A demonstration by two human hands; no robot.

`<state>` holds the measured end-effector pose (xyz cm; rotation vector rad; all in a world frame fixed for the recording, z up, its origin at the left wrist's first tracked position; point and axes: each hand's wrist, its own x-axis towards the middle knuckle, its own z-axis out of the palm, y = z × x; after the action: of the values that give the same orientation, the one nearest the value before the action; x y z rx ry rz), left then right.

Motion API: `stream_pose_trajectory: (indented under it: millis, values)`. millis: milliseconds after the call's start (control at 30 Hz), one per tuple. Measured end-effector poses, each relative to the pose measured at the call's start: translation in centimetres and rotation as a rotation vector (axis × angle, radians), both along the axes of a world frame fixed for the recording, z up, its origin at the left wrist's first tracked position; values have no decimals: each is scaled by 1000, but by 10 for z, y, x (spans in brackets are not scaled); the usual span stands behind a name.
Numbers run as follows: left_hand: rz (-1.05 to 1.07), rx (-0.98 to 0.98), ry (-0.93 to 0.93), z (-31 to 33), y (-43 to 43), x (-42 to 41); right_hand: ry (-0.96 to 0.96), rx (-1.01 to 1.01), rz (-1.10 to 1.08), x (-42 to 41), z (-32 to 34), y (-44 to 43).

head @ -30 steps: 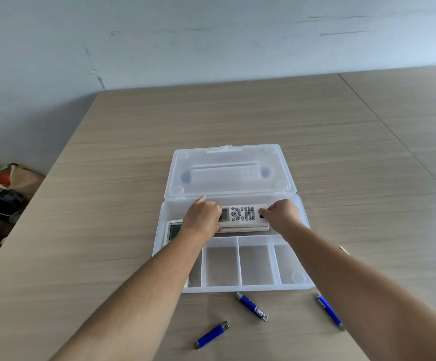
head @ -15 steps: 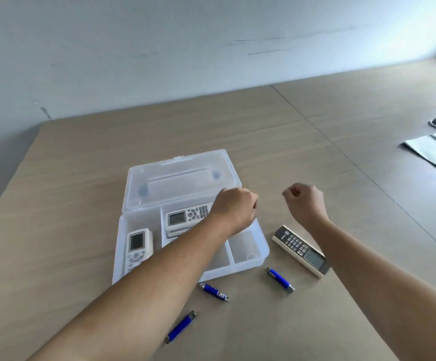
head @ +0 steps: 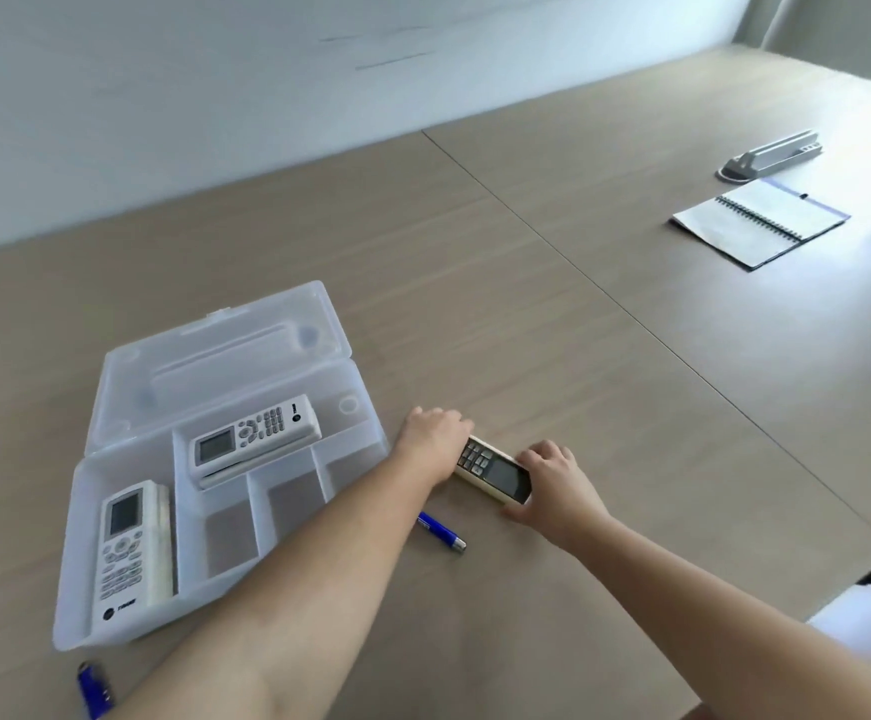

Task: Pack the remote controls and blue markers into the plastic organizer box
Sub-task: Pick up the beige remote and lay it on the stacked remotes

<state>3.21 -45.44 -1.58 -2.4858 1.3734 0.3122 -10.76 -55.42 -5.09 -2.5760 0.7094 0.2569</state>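
The clear plastic organizer box (head: pixel 116 623) lies open on the table, lid folded back. A white remote (head: pixel 126 548) lies in its left compartment and another white remote (head: pixel 254 436) in the long back compartment, on top of a further one. Right of the box a beige remote with a dark screen (head: pixel 495 472) lies on the table. My left hand (head: pixel 436 441) grips its far end and my right hand (head: pixel 552 478) its near end. One blue marker (head: pixel 441 532) lies just below my left forearm, another blue marker (head: pixel 92 688) at the bottom left. My arm hides part of the box front.
An open spiral notebook (head: pixel 760 220) and a grey stand-like object (head: pixel 771 155) lie far right on the adjoining table. A seam runs between the two table tops. The table's near edge shows at the lower right.
Both hands have come down from above the table onto the beige remote and closed on its two ends. The view has swung to the right, showing the notebook.
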Motion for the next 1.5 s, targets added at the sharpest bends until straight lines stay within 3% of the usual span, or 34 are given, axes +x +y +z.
stream_pose_trajectory:
  millis: [167,233,333,467,533,633,833,900,1000,1067,1267,1500]
  values:
    - [59,-77,139,9,2,4,-122,184,-45,7,14,-25]
    - [147,-188,260,19,9,4,-206,364,-103,10,33,-39]
    - [316,-417,567,44,25,8,-357,771,-172,21,69,-49]
    - [542,-724,1007,75,66,16,-558,1170,-184,58,116,-19]
    - [640,-897,1198,81,89,19,-604,1280,-176,79,127,12]
    - [729,-1041,1302,83,124,22,-544,1277,-141,107,131,68]
    - [854,-1063,1114,80,191,44,-419,1196,-67,148,130,125]
    - [905,-1000,939,76,214,54,-347,1127,-48,165,130,132]
    - [901,-815,514,61,244,69,-228,943,28,190,128,137]
    - [909,-682,370,51,260,73,-141,759,126,208,123,140]
    - [871,-526,342,35,272,78,103,239,554,249,104,156]
    - [849,-560,258,35,276,83,127,168,665,269,82,182]
